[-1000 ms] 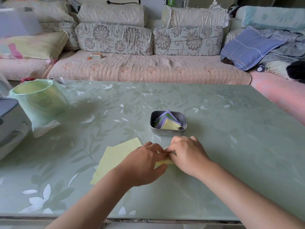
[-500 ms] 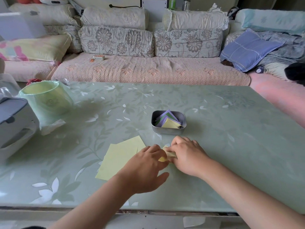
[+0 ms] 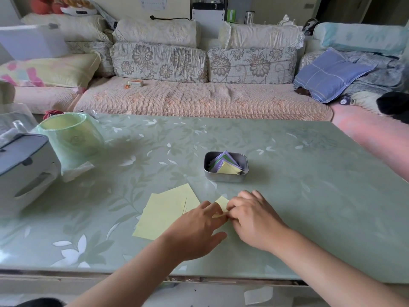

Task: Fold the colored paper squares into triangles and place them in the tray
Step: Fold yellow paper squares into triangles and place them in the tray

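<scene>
A small yellow paper (image 3: 222, 203) lies on the bench (image 3: 309, 196) between two hands: the left hand (image 3: 197, 227) presses it with straight fingers, the right hand (image 3: 252, 218) pinches its edge — the tray (image 3: 225, 177) sits straight ahead, nearer the right.

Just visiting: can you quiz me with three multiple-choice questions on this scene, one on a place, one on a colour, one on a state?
1. Where is the tray? A sofa; B table, beyond the left hand and right hand; C floor.
2. Loose sheets' colour? A yellow; B red; C black.
3. The paper between the hands is: A untouched; B in the tray; C handled by both.
1 B: it stands on the table past both hands. 2 A: pale yellow sheets lie by the left hand. 3 C: left fingers press it, right fingers pinch it.
</scene>
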Available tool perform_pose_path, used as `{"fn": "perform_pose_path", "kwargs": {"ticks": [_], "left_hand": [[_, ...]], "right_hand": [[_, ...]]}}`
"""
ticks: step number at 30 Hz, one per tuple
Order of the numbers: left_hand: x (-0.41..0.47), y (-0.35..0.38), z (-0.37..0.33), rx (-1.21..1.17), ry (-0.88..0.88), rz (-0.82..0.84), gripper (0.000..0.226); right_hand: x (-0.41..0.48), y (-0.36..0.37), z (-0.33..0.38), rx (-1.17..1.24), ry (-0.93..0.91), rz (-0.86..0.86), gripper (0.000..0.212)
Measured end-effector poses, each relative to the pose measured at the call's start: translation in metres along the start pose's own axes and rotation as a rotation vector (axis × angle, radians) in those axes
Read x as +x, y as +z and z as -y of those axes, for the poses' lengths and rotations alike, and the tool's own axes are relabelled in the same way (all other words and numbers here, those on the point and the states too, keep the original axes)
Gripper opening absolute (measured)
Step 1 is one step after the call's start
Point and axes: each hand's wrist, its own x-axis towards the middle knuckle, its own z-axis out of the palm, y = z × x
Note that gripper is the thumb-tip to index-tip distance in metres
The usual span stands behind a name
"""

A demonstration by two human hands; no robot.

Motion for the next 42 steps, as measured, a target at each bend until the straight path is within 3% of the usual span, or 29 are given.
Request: {"fn": "perform_pose_path", "kwargs": {"ticks": [6,12,20,25,28,33,37,42], "left_hand": [[0.002,-0.008,-0.01,0.098,-0.072,0.031,0.052],[-0.002,-0.014,-0.009,0.136,-0.203,0.041,0.036],[-0.016,-0.002,0.014,0.07,-0.344,0.032,0.044],[-0.02,-0.008,0.011,0.062,-0.326,0.004,0.02],[-0.019,-0.009,0.01,0.088,-0.343,-0.055,0.023],[-0.011,-0.008,0.006,0.031,-0.102,-0.276,0.024],[-0.009,0.0,0.001,-0.071,-0.096,-0.136,0.034],[-0.008,0.002,-0.001,-0.017,-0.105,-0.096,0.042]], "right_hand": [[-0.009,-0.002,0.001,0.007,0.0,0.077,0.024],[-0.012,-0.004,0.001,0.012,0.02,0.079,0.032],[-0.009,-0.004,0.001,0.081,0.045,0.126,0.039],[-0.011,-0.008,0.004,0.1,0.046,0.129,0.034],[-0.01,-0.009,0.005,0.084,0.044,0.153,0.037],[-0.009,-0.013,0.008,0.056,0.029,0.192,0.039],[-0.011,-0.013,0.009,0.111,0.049,0.212,0.039],[-0.014,-0.015,0.01,0.127,0.077,0.231,0.041]]}}
